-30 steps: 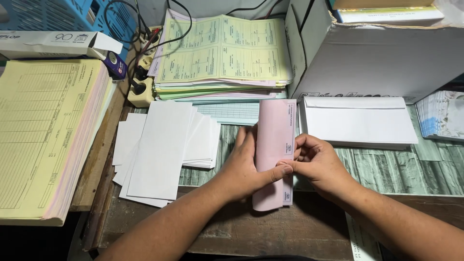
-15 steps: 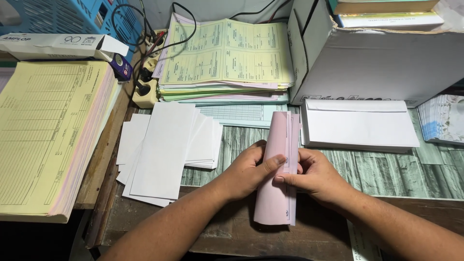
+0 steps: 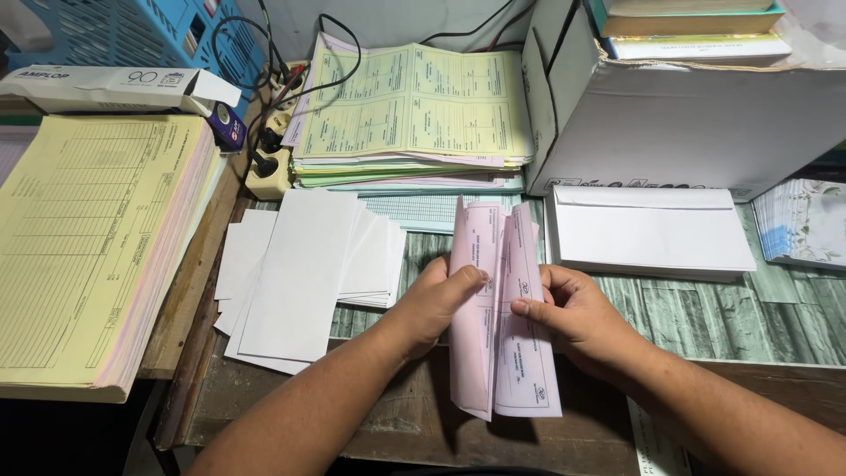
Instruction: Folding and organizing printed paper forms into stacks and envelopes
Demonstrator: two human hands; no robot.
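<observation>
Pink folded form (image 3: 498,308) I hold in both hands (image 3: 436,304) (image 3: 577,313), fingers pinching its panels; next I should press the creases flat, I think.

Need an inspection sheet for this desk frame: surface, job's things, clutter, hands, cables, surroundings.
Surface: wooden desk with a green plank-pattern covering; front edge worn.
Job's things: folded pink form, held upright over the desk, its folds spread apart.
Clutter: loose white envelopes left of the hands; neat envelope stack to the right; yellow form pad at far left; yellow-green forms pile at the back.
Hands: left hand pinches the form's left leaf; right hand grips the right leaf.
Cables: black cords run to a power strip.
Surroundings: white cardboard box, blue basket.
</observation>
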